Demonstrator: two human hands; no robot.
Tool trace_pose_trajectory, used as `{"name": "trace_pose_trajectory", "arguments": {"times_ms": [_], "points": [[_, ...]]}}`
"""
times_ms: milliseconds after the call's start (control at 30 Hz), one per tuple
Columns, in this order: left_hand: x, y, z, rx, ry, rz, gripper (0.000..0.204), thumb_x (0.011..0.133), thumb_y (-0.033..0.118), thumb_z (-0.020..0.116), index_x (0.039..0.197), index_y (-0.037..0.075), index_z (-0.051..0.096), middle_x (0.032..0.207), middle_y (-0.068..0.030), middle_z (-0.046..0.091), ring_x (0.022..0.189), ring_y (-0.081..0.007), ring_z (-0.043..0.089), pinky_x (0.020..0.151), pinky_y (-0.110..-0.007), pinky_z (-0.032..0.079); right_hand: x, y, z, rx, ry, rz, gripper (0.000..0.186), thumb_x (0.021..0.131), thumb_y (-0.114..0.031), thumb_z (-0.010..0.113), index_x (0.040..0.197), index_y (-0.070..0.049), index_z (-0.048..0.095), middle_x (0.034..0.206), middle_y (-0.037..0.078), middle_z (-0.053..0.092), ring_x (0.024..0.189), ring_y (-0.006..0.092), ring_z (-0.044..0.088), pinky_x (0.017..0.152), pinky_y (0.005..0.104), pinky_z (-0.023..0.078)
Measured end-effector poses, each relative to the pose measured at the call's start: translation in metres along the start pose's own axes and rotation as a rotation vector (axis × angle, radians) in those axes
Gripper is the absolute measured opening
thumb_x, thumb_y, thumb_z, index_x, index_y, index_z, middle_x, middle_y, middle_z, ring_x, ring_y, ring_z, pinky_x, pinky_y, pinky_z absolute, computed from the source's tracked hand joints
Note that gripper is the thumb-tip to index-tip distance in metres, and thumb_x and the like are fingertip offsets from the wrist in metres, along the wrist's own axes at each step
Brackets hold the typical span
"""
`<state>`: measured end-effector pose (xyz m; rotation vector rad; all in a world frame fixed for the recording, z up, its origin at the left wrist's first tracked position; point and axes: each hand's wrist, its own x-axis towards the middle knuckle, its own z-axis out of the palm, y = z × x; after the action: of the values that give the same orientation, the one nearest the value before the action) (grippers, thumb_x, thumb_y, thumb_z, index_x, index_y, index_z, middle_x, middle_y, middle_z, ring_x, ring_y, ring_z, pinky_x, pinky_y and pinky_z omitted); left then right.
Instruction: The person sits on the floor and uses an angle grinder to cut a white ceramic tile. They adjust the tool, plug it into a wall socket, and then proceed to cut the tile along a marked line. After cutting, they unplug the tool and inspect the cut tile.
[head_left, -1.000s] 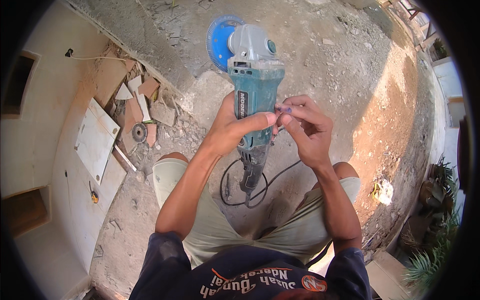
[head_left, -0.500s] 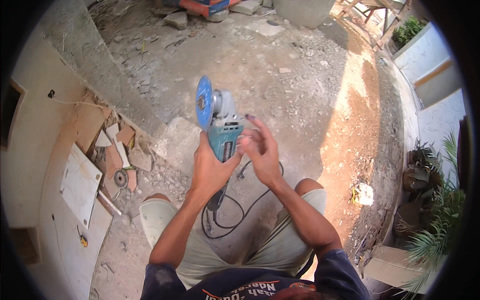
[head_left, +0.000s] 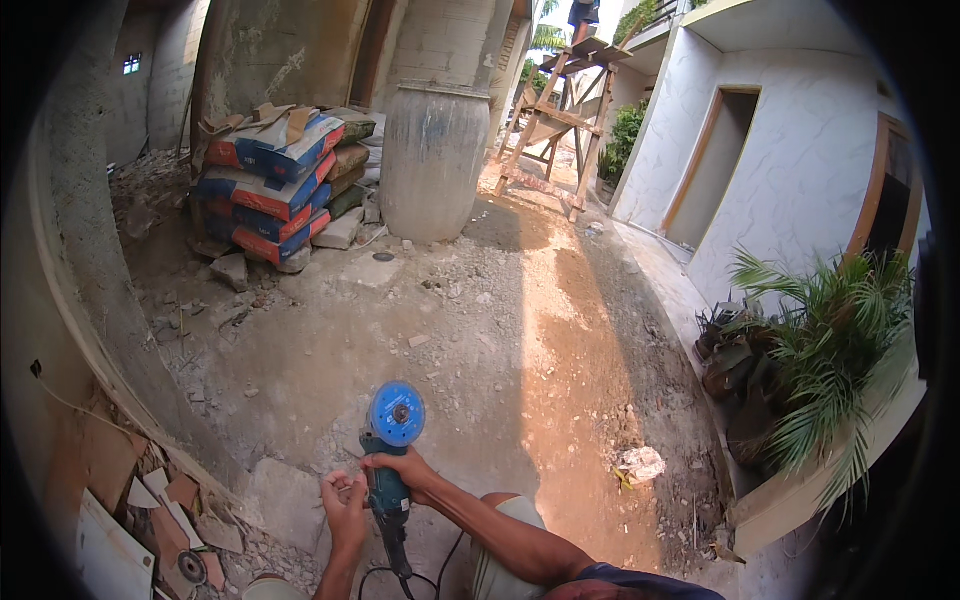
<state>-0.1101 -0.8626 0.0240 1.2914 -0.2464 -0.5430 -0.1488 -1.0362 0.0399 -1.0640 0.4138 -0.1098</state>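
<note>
A teal angle grinder [head_left: 389,497] with a blue cutting disc [head_left: 396,414] is held up in front of me, its disc end pointing away. My right hand [head_left: 408,472] is wrapped round the grinder's body, just below the head. Close beside the tool's left side is my left hand [head_left: 345,505], with its fingers curled and fingertips drawn together. Whether anything small sits in those fingers is too fine to see. From the grinder's lower end a black power cord [head_left: 432,584] loops down between my legs.
Broken tiles [head_left: 170,530] and a loose grinding disc [head_left: 191,567] lie at lower left. Stacked cement bags [head_left: 270,185] stand at the back beside a grey drum [head_left: 432,165]. Wooden scaffolding [head_left: 560,125] is farther off, with potted palms [head_left: 815,345] along the right.
The grinder has passed from my left hand to my right, and its disc face has turned toward me. My left hand now curls beside it. The view has tilted up toward the yard.
</note>
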Motion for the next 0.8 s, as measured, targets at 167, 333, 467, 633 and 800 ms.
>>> {"name": "trace_pose_trajectory", "arguments": {"times_ms": [167, 333, 467, 633, 800], "points": [[0.016, -0.014, -0.004, -0.141, -0.089, -0.161, 0.058, 0.111, 0.057, 0.045, 0.146, 0.011, 0.045, 0.122, -0.0041, 0.058, 0.108, -0.0166, 0.058, 0.09, -0.034, 0.051, -0.002, 0.004, -0.011, 0.225, -0.245, 0.049, 0.035, 0.091, -0.016, 0.075, 0.122, -0.002, 0.066, 0.107, 0.01, 0.073, 0.092, 0.0223, 0.073, 0.082, 0.0368, 0.062], [0.003, 0.01, 0.018, -0.251, -0.219, -0.037, 0.071, 0.108, 0.072, 0.034, 0.149, 0.016, 0.048, 0.118, -0.0072, 0.066, 0.098, -0.0166, 0.07, 0.08, -0.03, 0.06, -0.006, -0.018, 0.025, 0.214, -0.298, -0.01, 0.044, 0.09, -0.018, 0.074, 0.128, -0.002, 0.062, 0.109, 0.01, 0.071, 0.094, 0.0215, 0.072, 0.083, 0.0357, 0.061], [-0.007, -0.017, 0.014, -0.109, -0.304, -0.252, 0.074, 0.106, 0.069, 0.047, 0.142, 0.004, 0.046, 0.103, -0.0111, 0.069, 0.076, -0.0198, 0.073, 0.066, -0.033, 0.063, -0.003, 0.003, -0.002, 0.361, -0.525, -0.016, 0.052, 0.085, -0.028, 0.074, 0.131, -0.008, 0.06, 0.1, 0.01, 0.066, 0.095, 0.0263, 0.065, 0.094, 0.043, 0.054], [-0.027, 0.014, 0.011, -0.101, -0.463, -0.264, 0.074, 0.105, 0.065, 0.055, 0.14, 0.0, 0.045, 0.116, -0.0146, 0.067, 0.086, -0.0217, 0.074, 0.072, -0.033, 0.063, -0.013, -0.009, 0.012, 0.317, -0.641, -0.072, 0.071, 0.083, -0.027, 0.078, 0.146, -0.01, 0.05, 0.1, 0.01, 0.064, 0.094, 0.0245, 0.063, 0.086, 0.0444, 0.056], [-0.026, 0.012, 0.006, -0.05, -0.484, -0.147, 0.074, 0.103, 0.057, 0.064, 0.143, -0.001, 0.043, 0.117, -0.0133, 0.065, 0.091, -0.0207, 0.074, 0.075, -0.034, 0.062, -0.018, -0.01, 0.016, 0.287, -0.683, -0.104, 0.072, 0.08, -0.027, 0.084, 0.141, -0.005, 0.052, 0.099, 0.011, 0.067, 0.091, 0.0265, 0.068, 0.085, 0.0429, 0.059]]}}
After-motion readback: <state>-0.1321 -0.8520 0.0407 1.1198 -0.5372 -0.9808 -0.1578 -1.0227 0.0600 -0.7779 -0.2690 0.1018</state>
